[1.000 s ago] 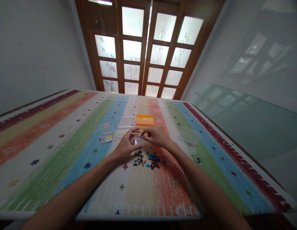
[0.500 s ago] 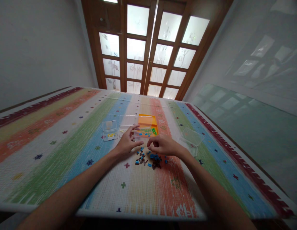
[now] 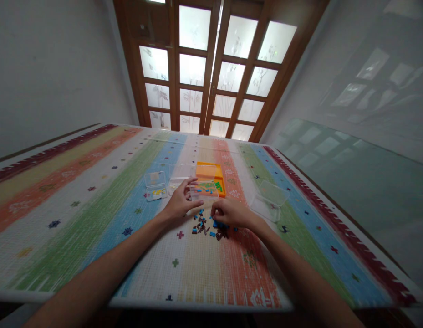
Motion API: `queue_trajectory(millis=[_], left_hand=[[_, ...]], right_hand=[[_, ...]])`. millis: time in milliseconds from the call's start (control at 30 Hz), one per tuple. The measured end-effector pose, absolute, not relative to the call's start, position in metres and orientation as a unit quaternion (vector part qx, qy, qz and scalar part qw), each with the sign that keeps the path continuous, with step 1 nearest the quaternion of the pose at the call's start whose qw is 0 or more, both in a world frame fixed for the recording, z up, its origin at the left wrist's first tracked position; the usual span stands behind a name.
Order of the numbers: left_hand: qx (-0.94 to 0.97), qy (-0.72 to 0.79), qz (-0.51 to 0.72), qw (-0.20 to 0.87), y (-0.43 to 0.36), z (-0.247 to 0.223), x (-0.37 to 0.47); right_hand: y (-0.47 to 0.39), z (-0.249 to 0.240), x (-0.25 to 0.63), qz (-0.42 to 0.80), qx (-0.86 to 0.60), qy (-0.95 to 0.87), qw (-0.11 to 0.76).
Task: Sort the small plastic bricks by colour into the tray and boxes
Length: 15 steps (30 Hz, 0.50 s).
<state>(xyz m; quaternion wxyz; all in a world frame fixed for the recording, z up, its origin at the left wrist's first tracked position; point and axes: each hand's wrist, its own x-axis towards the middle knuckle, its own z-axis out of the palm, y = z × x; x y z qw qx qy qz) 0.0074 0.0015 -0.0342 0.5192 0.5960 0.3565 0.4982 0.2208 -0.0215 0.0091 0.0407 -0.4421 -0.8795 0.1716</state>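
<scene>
My left hand (image 3: 182, 199) is at a clear plastic box (image 3: 204, 196) with a few blue pieces in it, its thumb and fingers spread around the box's left side. The fingers seem to touch the box's edge. My right hand (image 3: 230, 212) is over the right part of a pile of small blue and brown pieces (image 3: 201, 225), thumb and index finger pinched together at a blue piece. Its fingers partly hide the pile. Just behind the clear box lies an orange tray (image 3: 222, 187) with green pieces.
A small open clear box (image 3: 156, 193) with yellow pieces stands left of my left hand. Another open clear box (image 3: 266, 207) lies to the right. All rest on a striped tablecloth (image 3: 156, 259); glazed wooden doors (image 3: 211, 68) stand beyond.
My right hand has moved down toward me, from beside the clear box to the pile. My left hand has hardly moved.
</scene>
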Motion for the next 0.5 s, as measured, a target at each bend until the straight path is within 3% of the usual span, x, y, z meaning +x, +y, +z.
queue_trajectory(millis=[500], left_hand=[[0.601,0.354,0.496,0.517,-0.001,-0.033,0.0074]], right_hand=[[-0.027,0.0066,0.2277,0.208,-0.439,-0.872,0.065]])
